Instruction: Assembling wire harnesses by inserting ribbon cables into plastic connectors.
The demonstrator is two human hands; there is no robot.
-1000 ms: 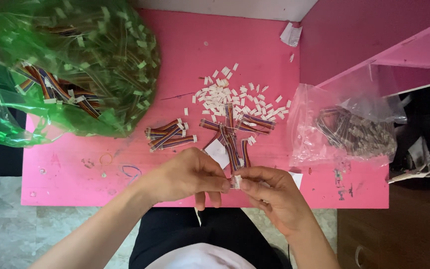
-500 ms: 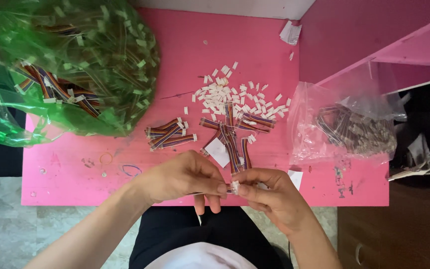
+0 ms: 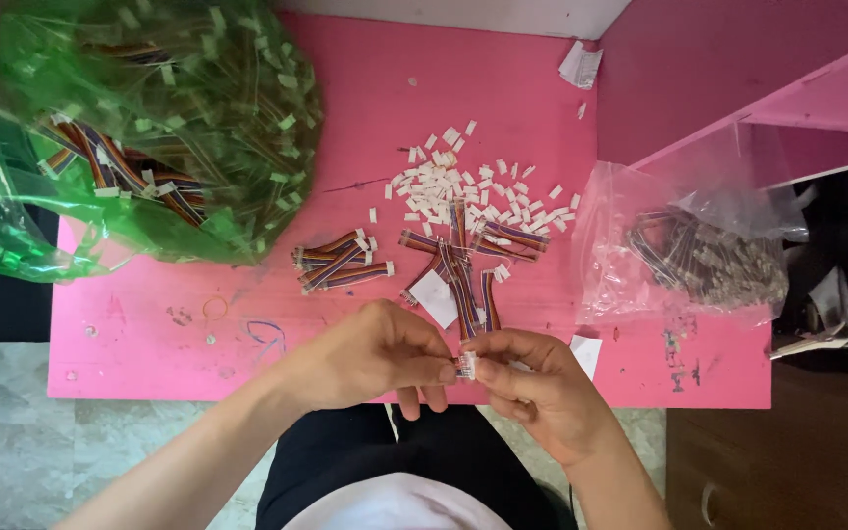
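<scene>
My left hand (image 3: 370, 355) and my right hand (image 3: 537, 383) meet at the near edge of the pink table (image 3: 149, 334). Between their fingertips they pinch a small white connector (image 3: 465, 366) on the end of a striped ribbon cable (image 3: 464, 294) that runs away from me across the table. Both hands are closed around that one piece. Further out lie a few loose striped cables (image 3: 341, 263) and a scattered heap of small white connector housings (image 3: 463, 186).
A large green plastic bag (image 3: 149, 128) full of cables covers the table's far left. A clear plastic bag (image 3: 699, 245) with finished cables sits at the right. Small white paper slips (image 3: 435, 297) lie near my hands. A pink shelf (image 3: 797, 88) rises at the right.
The hands have stayed at the table's near edge, shifting their fingers slightly on the connector and cable end. Nothing else on the table has moved.
</scene>
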